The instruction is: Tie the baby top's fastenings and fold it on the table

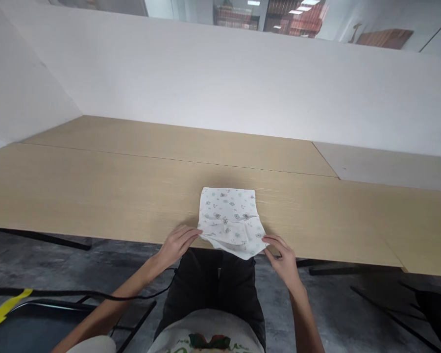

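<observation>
Head: cloth (228, 208) on tbl (95, 181), wht wall (206, 81)

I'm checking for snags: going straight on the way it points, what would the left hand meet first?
The left hand would likely meet the white, four-sided, printed cloth it touches; exact depth is unclear.

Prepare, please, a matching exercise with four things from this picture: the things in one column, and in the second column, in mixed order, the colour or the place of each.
Column one
1. cloth
2. left hand
3. table
4. right hand

Column two
A. at the cloth's right side, holding it
B. light wood colour
C. white with small printed figures
D. at the cloth's left side, holding it

Right pairs: 1-C, 2-D, 3-B, 4-A
</observation>
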A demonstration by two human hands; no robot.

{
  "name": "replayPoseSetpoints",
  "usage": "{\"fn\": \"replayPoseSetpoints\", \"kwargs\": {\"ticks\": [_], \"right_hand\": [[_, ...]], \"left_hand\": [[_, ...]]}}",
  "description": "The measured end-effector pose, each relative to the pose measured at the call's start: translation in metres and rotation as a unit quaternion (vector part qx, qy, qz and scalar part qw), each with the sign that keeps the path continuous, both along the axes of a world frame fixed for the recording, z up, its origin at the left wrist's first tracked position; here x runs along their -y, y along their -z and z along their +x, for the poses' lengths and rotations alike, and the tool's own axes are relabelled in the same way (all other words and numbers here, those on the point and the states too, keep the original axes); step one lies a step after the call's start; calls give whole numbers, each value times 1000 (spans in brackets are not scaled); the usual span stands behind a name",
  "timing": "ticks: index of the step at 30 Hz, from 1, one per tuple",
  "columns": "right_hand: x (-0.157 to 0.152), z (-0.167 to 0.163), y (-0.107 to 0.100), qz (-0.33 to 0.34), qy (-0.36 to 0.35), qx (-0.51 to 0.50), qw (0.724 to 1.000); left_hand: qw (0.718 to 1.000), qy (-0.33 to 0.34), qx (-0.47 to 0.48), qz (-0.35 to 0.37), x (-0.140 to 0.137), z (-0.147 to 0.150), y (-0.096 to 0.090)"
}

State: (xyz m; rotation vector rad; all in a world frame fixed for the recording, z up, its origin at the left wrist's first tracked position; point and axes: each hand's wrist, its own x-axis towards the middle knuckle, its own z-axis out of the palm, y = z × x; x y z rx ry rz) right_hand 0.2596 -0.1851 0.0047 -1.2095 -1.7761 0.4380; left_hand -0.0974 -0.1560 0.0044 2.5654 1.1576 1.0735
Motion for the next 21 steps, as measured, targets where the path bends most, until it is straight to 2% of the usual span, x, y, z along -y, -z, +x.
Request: {"fn": "replayPoseSetpoints", "kwargs": {"ticks": [3, 6, 11, 14, 16, 21], "right_hand": [[-9, -1, -11, -15, 18, -19, 1000], [-33, -2, -25, -65, 31, -60, 996], [-115, -10, -39, -169, 8, -142, 975], [-166, -15, -27, -230, -17, -163, 959], [-187, -18, -13, -244, -18, -137, 960], [-197, -18, 20, -215, 42, -67, 973]], "left_hand": [[999, -8, 39, -19, -2, 0, -3], [993, -49, 94, -53, -16, 2, -9], [961, -139, 196, -136, -76, 8, -21], [955, -151, 200, -161, -122, 9, -17], [957, -140, 180, -179, -147, 8, -8], [959, -155, 113, -208, -178, 5, 19]]}}
